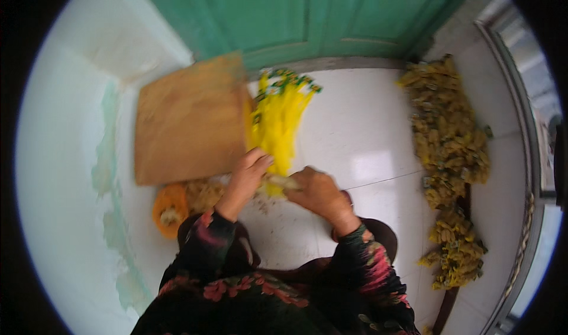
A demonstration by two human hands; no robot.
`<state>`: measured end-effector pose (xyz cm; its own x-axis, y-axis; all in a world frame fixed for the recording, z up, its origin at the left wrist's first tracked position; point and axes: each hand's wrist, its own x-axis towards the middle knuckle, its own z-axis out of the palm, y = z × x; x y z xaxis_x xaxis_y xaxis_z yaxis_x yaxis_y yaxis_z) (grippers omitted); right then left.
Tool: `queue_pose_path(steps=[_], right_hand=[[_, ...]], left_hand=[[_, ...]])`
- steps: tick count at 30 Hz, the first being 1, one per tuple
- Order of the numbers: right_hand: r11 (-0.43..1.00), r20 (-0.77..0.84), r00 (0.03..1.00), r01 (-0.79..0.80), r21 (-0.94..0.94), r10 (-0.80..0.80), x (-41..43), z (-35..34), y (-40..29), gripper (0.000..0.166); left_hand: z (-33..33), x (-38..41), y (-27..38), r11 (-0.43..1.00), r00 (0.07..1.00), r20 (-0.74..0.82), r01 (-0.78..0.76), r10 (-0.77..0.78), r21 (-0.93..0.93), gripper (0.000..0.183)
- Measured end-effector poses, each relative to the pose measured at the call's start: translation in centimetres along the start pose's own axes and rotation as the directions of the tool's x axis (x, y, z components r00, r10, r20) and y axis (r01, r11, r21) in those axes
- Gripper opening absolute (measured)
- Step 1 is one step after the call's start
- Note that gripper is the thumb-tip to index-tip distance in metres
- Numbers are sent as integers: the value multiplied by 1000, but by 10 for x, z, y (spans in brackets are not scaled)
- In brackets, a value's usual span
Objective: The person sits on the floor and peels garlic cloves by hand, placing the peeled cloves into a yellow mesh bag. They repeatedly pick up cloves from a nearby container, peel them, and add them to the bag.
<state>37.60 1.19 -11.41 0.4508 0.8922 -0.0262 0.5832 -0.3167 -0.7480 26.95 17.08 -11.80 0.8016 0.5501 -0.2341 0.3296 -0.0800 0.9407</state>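
Observation:
My left hand (pixel 246 180) and my right hand (pixel 318 196) meet over the floor in front of my knees. Between them stretches a pale brownish, elongated piece (pixel 284 182), blurred by motion. Fingers of both hands close on its two ends; what exactly it is cannot be made out. Just beyond, a bunch of flat yellow net bags (pixel 279 122) with green tags (pixel 288 78) lies fanned on the tiles. Its near end passes under the held piece.
At left stands a brown cardboard box (pixel 191 122), with an orange container (pixel 171 211) of pale pieces and tan loose material (pixel 202 195) nearer me. Piled filled net bags (pixel 448 126) line the right wall. A green door (pixel 275 15) closes off the far side.

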Motion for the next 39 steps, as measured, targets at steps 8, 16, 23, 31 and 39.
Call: queue_pose_path(steps=[8, 16, 23, 31, 39], right_hand=[[944, -9, 1000, -13, -330, 10, -8, 20, -17, 28], [949, -111, 973, -166, 267, 201, -13, 17, -13, 35], [842, -95, 946, -227, 489, 311, -18, 21, -29, 17], [720, -68, 927, -239, 651, 369, -35, 26, -16, 27], [-67, 362, 774, -385, 920, 520, -47, 58, -29, 54]], left_hand=[[19, -16, -4, 999, 998, 65, -26, 23, 39, 20], [14, -21, -23, 986, 998, -27, 54, -59, -157, 20], [12, -32, -24, 986, 999, -54, -12, 3, -169, 19], [14, -49, -13, 963, 998, -45, -55, 44, -265, 20], [13, -84, 45, 819, 968, 144, -89, 205, -567, 16]])
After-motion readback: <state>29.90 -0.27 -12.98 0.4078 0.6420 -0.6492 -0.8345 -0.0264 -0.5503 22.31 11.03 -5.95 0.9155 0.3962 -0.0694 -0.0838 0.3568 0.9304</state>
